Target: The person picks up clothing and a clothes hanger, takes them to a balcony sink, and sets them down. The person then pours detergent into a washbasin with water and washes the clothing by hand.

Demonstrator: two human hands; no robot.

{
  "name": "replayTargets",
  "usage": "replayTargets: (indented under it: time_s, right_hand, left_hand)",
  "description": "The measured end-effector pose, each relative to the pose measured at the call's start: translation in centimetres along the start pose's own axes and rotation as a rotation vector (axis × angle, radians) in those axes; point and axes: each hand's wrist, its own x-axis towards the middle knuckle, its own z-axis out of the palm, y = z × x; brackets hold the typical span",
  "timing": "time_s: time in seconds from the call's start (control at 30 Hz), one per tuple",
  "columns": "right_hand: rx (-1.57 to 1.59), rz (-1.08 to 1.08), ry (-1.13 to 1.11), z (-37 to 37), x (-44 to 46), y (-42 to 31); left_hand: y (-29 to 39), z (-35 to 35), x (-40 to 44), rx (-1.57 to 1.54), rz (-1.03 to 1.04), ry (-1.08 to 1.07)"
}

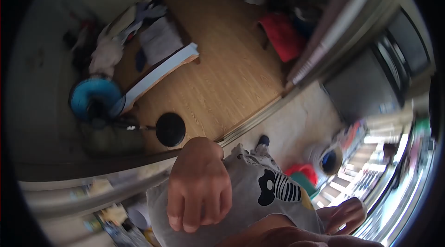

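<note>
My left hand (199,186) is in front of the light grey patterned shirt (241,191), near the lower middle. Its back faces the camera, the wrist is bent and the fingers curl downward; no object shows in them, and their undersides are hidden. At the lower right, beside the shirt's edge, my right hand (346,215) is partly visible with its fingers curled. What it may hold cannot be made out. Bare skin of an arm (273,229) crosses the bottom of the view.
A blue fan (96,98) with a round black base (170,129) stands at left, near a bed or bench (162,73) with cloths. A red-covered stool (282,36), a grey fridge-like cabinet (366,82) and a red basin (303,171) are at right. A floor sill (255,119) crosses the middle.
</note>
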Motion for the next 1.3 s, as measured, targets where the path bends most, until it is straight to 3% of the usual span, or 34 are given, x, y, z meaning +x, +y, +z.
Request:
replayTargets:
  time_s: [0.13, 0.33, 0.67, 0.9, 1.03, 1.13, 1.23, 1.3]
  right_hand:
    - [0.119, -0.118, -0.152, -12.1, 3.1, 9.6]
    - [0.243, -0.241, -0.334, -24.4, 11.1, 24.0]
    - [0.262, -0.324, -0.438, -37.5, 29.4, 43.3]
    - [0.201, -0.317, -0.452, -47.1, 41.8, 53.8]
    - [0.154, -0.303, -0.46, -52.3, 47.7, 60.8]
    - [0.106, -0.302, -0.453, -56.2, 52.2, 66.5]
    - [0.042, -0.246, -0.346, -60.2, 57.6, 72.7]
    - [0.046, -0.109, -0.186, -61.7, 62.5, 78.4]
  left_hand:
    - [0.7, -5.3, -0.6, 0.233, -0.072, 0.058]
    - [5.0, -11.6, -4.2, 0.541, -0.236, 0.217]
    - [20.7, -28.2, -10.1, 0.883, -0.376, 0.252]
    - [30.6, -39.1, -15.7, 1.008, -0.208, 0.322]
    - [35.4, -47.0, -19.9, 0.987, -0.291, 0.352]
    - [39.0, -54.0, -24.2, 1.027, -0.413, 0.497]
    - [43.1, -61.2, -31.6, 1.111, -0.388, 0.711]
    - [45.2, -63.2, -33.9, 1.294, -0.59, 1.362]
